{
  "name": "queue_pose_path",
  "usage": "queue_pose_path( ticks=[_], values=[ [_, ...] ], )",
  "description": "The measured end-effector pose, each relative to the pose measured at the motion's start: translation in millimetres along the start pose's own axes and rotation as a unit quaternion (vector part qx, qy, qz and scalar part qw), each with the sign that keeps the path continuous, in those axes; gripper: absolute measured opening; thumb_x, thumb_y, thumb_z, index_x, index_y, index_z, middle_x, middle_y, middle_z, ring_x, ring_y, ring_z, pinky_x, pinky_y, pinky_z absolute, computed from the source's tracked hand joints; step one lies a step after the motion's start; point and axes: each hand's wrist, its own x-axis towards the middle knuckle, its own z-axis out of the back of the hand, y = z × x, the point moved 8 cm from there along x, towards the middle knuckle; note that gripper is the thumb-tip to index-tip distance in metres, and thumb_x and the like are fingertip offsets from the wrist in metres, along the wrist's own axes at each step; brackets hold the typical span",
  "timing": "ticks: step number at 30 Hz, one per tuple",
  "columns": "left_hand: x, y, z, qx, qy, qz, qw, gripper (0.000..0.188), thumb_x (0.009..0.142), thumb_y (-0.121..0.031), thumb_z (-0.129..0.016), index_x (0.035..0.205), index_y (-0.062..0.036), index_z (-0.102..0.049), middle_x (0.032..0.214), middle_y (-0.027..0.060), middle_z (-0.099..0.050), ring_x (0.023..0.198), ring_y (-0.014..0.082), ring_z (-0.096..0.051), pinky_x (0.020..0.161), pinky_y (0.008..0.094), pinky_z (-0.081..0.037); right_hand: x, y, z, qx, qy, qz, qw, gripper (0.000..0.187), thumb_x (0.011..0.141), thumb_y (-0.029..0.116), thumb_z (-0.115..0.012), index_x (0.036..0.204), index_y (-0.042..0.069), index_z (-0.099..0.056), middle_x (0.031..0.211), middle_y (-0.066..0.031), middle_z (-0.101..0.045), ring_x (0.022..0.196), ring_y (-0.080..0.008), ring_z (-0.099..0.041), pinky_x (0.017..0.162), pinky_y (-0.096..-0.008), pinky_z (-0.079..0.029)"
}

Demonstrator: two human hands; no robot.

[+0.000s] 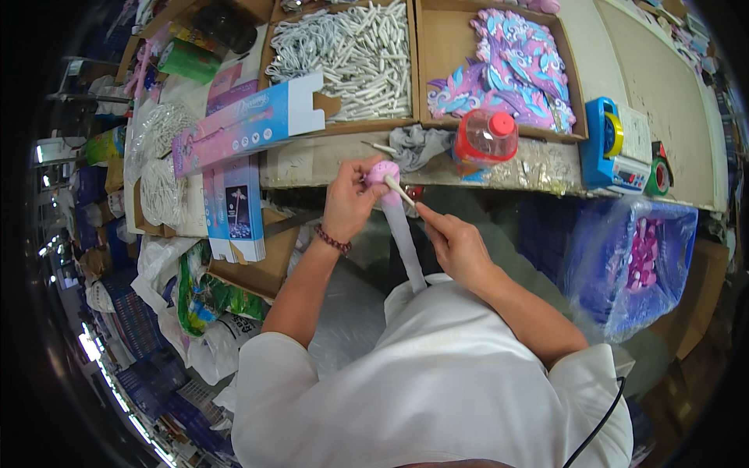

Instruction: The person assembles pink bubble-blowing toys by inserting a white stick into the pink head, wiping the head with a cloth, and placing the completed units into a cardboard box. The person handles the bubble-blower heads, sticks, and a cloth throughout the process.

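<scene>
My left hand (348, 201), with a beaded bracelet at its wrist, is closed round the pink rounded head of a toy wand (402, 238). The wand's long translucent white shaft slopes down toward my shirt. Between the fingers of my right hand (462, 248) is a slim off-white stick (401, 190), whose thicker end meets the side of the pink head. Whether that end goes into the head or only touches it, I cannot tell. Just beyond my hands, a grey rag (421, 147) lies at the bench edge, next to a clear bottle with a red cap (488, 139).
A cardboard box of white sticks and cords (367, 66) stands beyond, beside a box of pink-blue moulded pieces (515, 74). Printed packaging boxes (242, 125) lie at left. Right are a blue tape dispenser (612, 148) and a plastic-lined blue crate (663, 304) with pink parts.
</scene>
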Motion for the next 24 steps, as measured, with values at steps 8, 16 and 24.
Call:
queue_pose_path(
  ticks=[8,16,24],
  values=[
    [-12,-31,-5,0.036,-0.003,-0.033,0.999,0.041,0.080,0.005,-0.069,0.114,0.0027,-0.045,0.127,0.0197,-0.057,0.110,0.0218,-0.060,0.092,0.0329,-0.051,-4,27,11,0.006,0.007,0.025,1.000,0.040,0.088,0.005,-0.060,0.126,0.016,-0.060,0.074,-0.0147,-0.057,0.065,-0.0334,-0.059,0.058,-0.0427,-0.047],
    [-19,-43,-2,-0.023,0.012,-0.016,1.000,0.049,0.079,0.006,-0.070,0.120,0.0024,-0.045,0.130,0.0175,-0.053,0.117,0.0224,-0.055,0.100,0.0349,-0.046,-27,7,18,0.055,0.056,-0.048,0.996,0.038,0.089,-0.001,-0.059,0.126,0.008,-0.060,0.079,-0.0110,-0.063,0.065,-0.0187,-0.059,0.062,-0.0295,-0.047],
    [-25,-61,-12,-0.083,0.085,-0.081,0.990,0.050,0.078,0.008,-0.071,0.121,0.0000,-0.045,0.132,0.0223,-0.051,0.123,0.0283,-0.051,0.104,0.0412,-0.043,-22,16,44,0.135,-0.049,0.017,0.989,0.035,0.090,0.000,-0.059,0.125,0.004,-0.059,0.073,-0.0084,-0.056,0.061,-0.0170,-0.050,0.058,-0.0277,-0.044]
  ],
)
